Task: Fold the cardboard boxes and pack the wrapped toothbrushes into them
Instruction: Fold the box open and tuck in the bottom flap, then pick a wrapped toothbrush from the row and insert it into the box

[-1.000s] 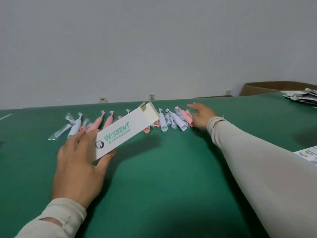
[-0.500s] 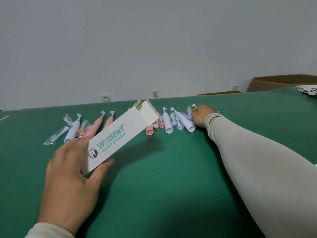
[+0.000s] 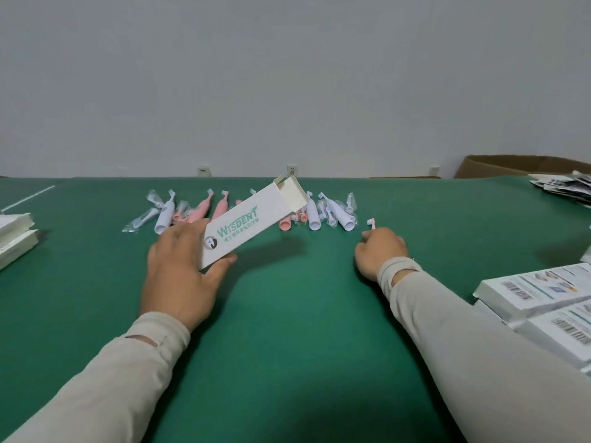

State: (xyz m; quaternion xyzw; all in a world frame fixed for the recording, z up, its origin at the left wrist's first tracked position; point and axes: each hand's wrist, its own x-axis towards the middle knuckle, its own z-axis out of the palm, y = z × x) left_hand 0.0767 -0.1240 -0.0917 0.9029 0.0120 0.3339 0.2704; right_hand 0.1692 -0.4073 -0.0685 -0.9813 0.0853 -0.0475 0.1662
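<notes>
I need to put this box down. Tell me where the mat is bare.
Bare green mat lies between the two forearms, nearer than the toothbrush row. Crowded: that row, the packed boxes at right, the flat stacks at left.

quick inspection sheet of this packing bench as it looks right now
surface: green table
job's things: open white box raised in left hand; pink toothbrush in right hand; wrapped toothbrushes in a row at the far side
clutter: packed boxes at right; white stacks at left; leaflets far right
grippers: both hands holding
cables: nothing seen
surroundings: grey wall, wall sockets, brown carton
</notes>
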